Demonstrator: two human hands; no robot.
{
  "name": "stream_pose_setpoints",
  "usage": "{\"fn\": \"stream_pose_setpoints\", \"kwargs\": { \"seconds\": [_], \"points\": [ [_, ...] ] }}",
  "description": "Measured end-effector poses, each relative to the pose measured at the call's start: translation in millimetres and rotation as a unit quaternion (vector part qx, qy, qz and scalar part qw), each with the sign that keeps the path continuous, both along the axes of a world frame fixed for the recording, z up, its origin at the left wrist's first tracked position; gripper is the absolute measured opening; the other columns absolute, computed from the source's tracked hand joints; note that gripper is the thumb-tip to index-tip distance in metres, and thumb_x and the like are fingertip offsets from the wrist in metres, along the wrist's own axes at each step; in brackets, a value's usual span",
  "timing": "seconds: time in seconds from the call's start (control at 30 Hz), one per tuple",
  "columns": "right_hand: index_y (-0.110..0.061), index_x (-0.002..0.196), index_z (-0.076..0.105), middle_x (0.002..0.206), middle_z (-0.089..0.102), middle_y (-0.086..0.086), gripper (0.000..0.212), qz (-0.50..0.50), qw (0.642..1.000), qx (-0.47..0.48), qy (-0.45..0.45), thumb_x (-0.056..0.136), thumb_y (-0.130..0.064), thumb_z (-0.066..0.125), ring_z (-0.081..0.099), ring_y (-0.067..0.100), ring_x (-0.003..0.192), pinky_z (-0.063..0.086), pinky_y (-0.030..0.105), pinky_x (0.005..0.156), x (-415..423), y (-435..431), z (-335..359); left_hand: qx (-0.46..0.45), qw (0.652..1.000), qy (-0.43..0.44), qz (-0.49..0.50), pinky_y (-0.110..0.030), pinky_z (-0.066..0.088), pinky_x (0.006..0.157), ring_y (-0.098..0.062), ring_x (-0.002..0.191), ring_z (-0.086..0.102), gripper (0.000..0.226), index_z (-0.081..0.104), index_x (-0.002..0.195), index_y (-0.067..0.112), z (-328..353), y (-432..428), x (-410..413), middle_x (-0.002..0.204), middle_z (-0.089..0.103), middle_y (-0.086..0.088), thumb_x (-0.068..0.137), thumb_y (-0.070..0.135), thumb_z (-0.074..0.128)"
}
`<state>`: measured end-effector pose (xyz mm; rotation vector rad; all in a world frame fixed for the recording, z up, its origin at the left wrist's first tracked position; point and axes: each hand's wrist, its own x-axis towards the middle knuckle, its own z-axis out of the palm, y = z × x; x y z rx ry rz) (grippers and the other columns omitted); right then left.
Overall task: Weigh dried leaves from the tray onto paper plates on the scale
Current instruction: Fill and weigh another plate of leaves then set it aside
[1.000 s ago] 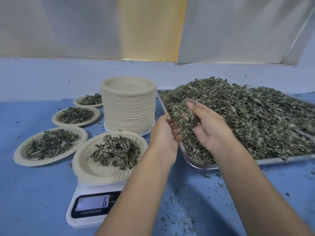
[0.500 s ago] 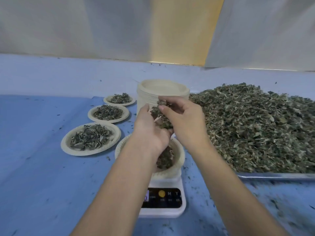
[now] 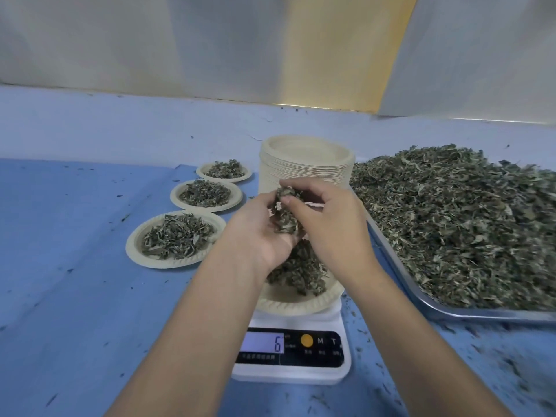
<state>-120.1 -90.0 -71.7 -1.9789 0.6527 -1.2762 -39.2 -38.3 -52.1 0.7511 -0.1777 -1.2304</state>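
A white digital scale (image 3: 288, 353) stands in front of me, its display reading 6. On it sits a paper plate (image 3: 301, 303) holding a small heap of dried leaves (image 3: 298, 272). Above the plate my left hand (image 3: 258, 233) cups a clump of dried leaves (image 3: 284, 213) from below, and my right hand (image 3: 328, 224) pinches the same clump from the right. To the right, a metal tray (image 3: 421, 305) is piled with dried leaves (image 3: 457, 221).
A tall stack of empty paper plates (image 3: 304, 164) stands behind my hands. Three filled paper plates (image 3: 174, 239) (image 3: 206, 194) (image 3: 224, 171) line up on the left on the blue table cover (image 3: 75, 266). Leaf crumbs litter the cover near the tray.
Both hands carried the clump of leaves from the tray leftward to above the plate on the scale. The camera view shifted left as well.
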Motion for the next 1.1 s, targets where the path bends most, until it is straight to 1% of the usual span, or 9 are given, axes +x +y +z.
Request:
{"fn": "stream_pose_setpoints", "kwargs": {
  "seconds": [0.1,0.23,0.3,0.4,0.43,0.53,0.73,0.87,1.1],
  "points": [
    [-0.024,0.097,0.074,0.086,0.072,-0.015,0.017,-0.007,1.0,0.015,-0.011,0.084,-0.014,0.07,0.064,-0.006,0.078,0.049,0.013,0.076,-2.4,-5.0,1.0,-0.003,1.0,-0.001,-0.002,-0.032,0.051,0.076,-0.024,0.077,0.061,0.022,0.059,0.095,-0.001,1.2,0.4,2.4,0.087,0.064,-0.016,0.1,0.012,0.04],
    [-0.026,0.094,0.073,0.086,0.072,-0.013,0.017,-0.005,0.999,0.04,-0.024,0.083,-0.013,0.072,0.066,0.0,0.08,0.053,0.022,0.08,-2.7,-8.7,1.1,0.015,0.999,-0.03,0.004,-0.033,0.051,0.076,-0.021,0.074,0.061,0.019,0.06,0.087,0.007,1.4,1.6,3.3,0.081,0.063,-0.01,0.098,0.014,0.046],
    [-0.026,0.092,0.073,0.084,0.072,-0.012,0.018,-0.003,0.998,0.052,-0.036,0.081,-0.011,0.073,0.065,0.0,0.078,0.053,0.021,0.077,-1.9,-8.9,0.1,0.039,0.998,-0.057,0.007,-0.032,0.053,0.069,-0.019,0.07,0.063,0.017,0.062,0.086,0.011,0.3,2.4,3.1,0.076,0.064,-0.007,0.097,0.016,0.049],
    [-0.028,0.086,0.072,0.084,0.073,-0.01,0.02,-0.005,0.996,0.071,-0.06,0.079,-0.01,0.074,0.066,0.003,0.078,0.053,0.022,0.077,-0.7,-8.7,-0.1,0.045,0.997,-0.067,-0.004,-0.029,0.055,0.054,-0.018,0.051,0.065,0.02,0.06,0.083,0.014,-1.2,3.6,0.9,0.062,0.067,-0.005,0.097,0.02,0.048],
    [-0.029,0.084,0.071,0.083,0.073,-0.01,0.02,-0.007,0.995,0.075,-0.064,0.078,-0.01,0.075,0.067,0.003,0.078,0.053,0.023,0.077,-0.5,-8.5,0.0,0.047,0.997,-0.068,-0.01,-0.03,0.055,0.053,-0.018,0.05,0.065,0.021,0.06,0.084,0.014,-1.8,3.2,0.2,0.066,0.068,-0.006,0.098,0.023,0.047],
    [-0.028,0.081,0.071,0.079,0.072,-0.011,0.019,-0.01,0.994,0.083,-0.07,0.077,-0.01,0.076,0.066,0.002,0.074,0.053,0.024,0.074,0.0,-7.8,-0.2,0.062,0.995,-0.069,-0.022,-0.033,0.054,0.059,-0.02,0.068,0.062,0.024,0.06,0.094,0.014,-3.1,1.0,-0.1,0.095,0.061,-0.007,0.098,0.031,0.045],
    [-0.027,0.081,0.071,0.08,0.072,-0.01,0.019,-0.01,0.99,0.1,-0.1,0.078,-0.01,0.076,0.066,0.004,0.077,0.055,0.028,0.081,-2.3,-10.9,2.1,0.063,0.996,-0.045,0.038,-0.016,0.045,0.042,-0.015,0.054,0.052,0.025,0.06,0.084,0.01,0.8,4.0,9.1,0.063,0.061,-0.008,0.099,0.024,0.046],
    [-0.024,0.082,0.071,0.081,0.072,-0.007,0.017,-0.001,0.988,0.111,-0.108,0.078,-0.008,0.076,0.066,0.006,0.076,0.055,0.031,0.083,-3.7,-14.3,1.1,0.051,0.996,-0.046,0.063,-0.013,0.038,0.039,-0.009,0.052,0.054,0.028,0.06,0.078,0.01,2.3,5.1,18.1,0.063,0.062,-0.002,0.099,0.021,0.045],
    [-0.027,0.081,0.069,0.079,0.071,-0.009,0.016,-0.01,0.997,0.072,-0.028,0.079,-0.013,0.075,0.068,0.009,0.079,0.056,0.032,0.081,-3.6,-18.8,-6.6,0.018,0.996,0.018,0.085,-0.012,0.038,0.042,-0.008,0.056,0.051,0.027,0.055,0.079,0.007,3.6,7.6,27.0,0.068,0.057,-0.003,0.1,0.017,0.04]
  ]
}}
